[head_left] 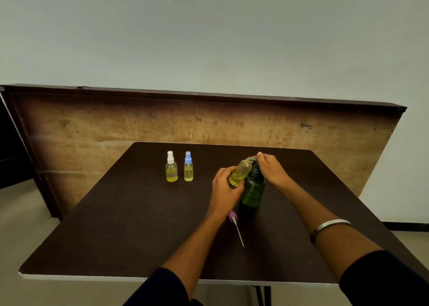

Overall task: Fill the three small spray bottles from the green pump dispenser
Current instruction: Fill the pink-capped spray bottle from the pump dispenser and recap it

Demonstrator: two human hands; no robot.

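The green pump dispenser [252,189] stands on the dark worktop [130,224], holding a dark liquid. Tilted against its pump head is an uncapped small spray bottle [240,172], nearly full of yellow liquid, held in the curled grip of the left hand [226,187]. The right hand [271,168] presses down on the pump top with bent fingers. Well left of the dispenser stand two capped bottles, white-capped [171,167] and blue-capped [188,167], both holding yellow liquid. Just in front of the dispenser lies a purple spray cap [234,218] with its tube.
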